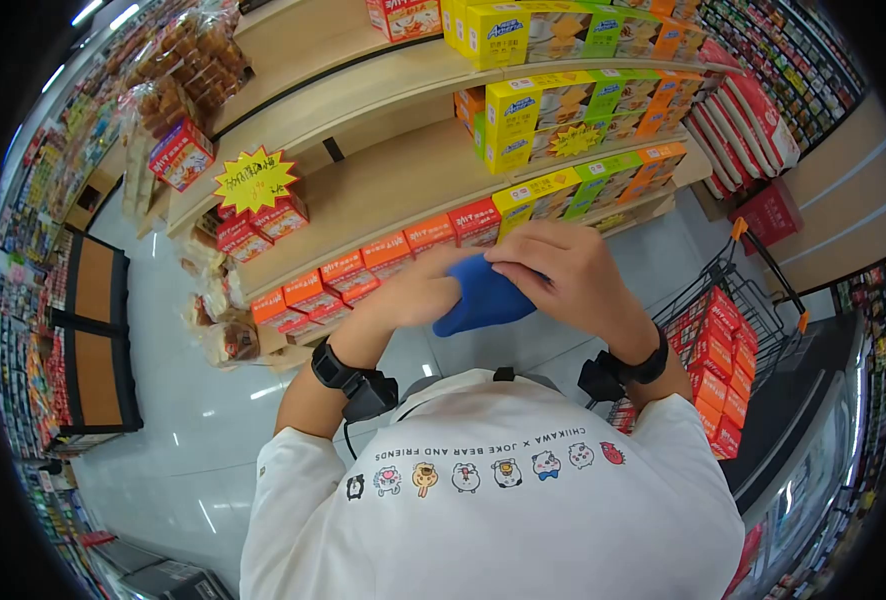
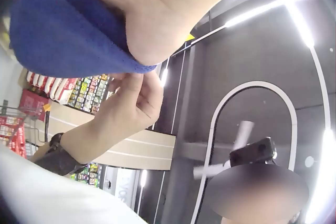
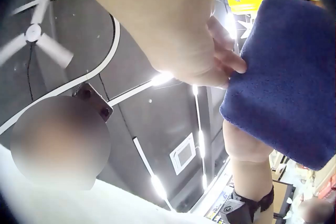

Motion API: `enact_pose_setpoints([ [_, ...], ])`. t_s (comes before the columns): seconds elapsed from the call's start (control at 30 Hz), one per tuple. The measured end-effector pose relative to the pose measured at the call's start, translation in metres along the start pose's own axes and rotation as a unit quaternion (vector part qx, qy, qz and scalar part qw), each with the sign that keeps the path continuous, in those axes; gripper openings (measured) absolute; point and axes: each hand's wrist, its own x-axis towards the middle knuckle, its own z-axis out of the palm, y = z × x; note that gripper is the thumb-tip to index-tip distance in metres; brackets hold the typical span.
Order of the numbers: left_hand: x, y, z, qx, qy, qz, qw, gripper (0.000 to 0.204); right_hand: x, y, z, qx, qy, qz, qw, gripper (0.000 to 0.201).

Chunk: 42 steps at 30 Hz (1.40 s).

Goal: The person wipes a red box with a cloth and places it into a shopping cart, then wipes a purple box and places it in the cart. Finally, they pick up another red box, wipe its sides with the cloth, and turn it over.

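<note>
A folded blue cloth [image 1: 488,295] with a soft towel-like surface hangs between the two hands, in front of the shelf. The left hand [image 1: 413,287] grips its left side, with the fingers partly hidden by the cloth. At the upper right edge, the right hand [image 1: 571,275] pinches the cloth between thumb and fingers. Seen from the left wrist, the cloth [image 2: 63,29] drapes beside the left hand [image 2: 157,16], and the right hand [image 2: 128,103] meets its lower edge. In the right wrist view the right fingertips press the cloth's [image 3: 286,77] near edge.
Shelves [image 1: 383,165] ahead carry red boxes [image 1: 388,255] along the lower front and yellow boxes [image 1: 538,205] to the right. A yellow starburst price sign [image 1: 255,180] stands at left. Right of the person is a wire cart [image 1: 678,325] with red boxes; bagged bread [image 1: 228,335] sits low at left.
</note>
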Motion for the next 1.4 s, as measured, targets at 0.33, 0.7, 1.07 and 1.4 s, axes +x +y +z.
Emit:
enact_pose_setpoints([
  [0.33, 0.011, -0.003, 0.004, -0.049, 0.016, -0.036, 0.998, 0.040, 0.000, 0.009, -0.001, -0.062, 0.005, 0.025, 0.998, 0.014],
  [0.7, 0.021, -0.013, 0.004, -0.184, -0.002, -0.066, 0.981, 0.036, -0.004, 0.044, -0.018, -0.178, 0.021, 0.186, 0.966, 0.007],
  [1.07, 0.025, -0.012, 0.017, -0.399, 0.003, -0.071, 0.914, 0.039, -0.004, 0.008, -0.009, -0.071, 0.028, -0.023, 0.997, 0.020],
  [1.4, 0.035, -0.041, 0.018, -0.519, -0.049, -0.035, 0.853, 0.036, -0.010, 0.015, 0.016, -0.107, 0.065, -0.055, 0.991, 0.017],
])
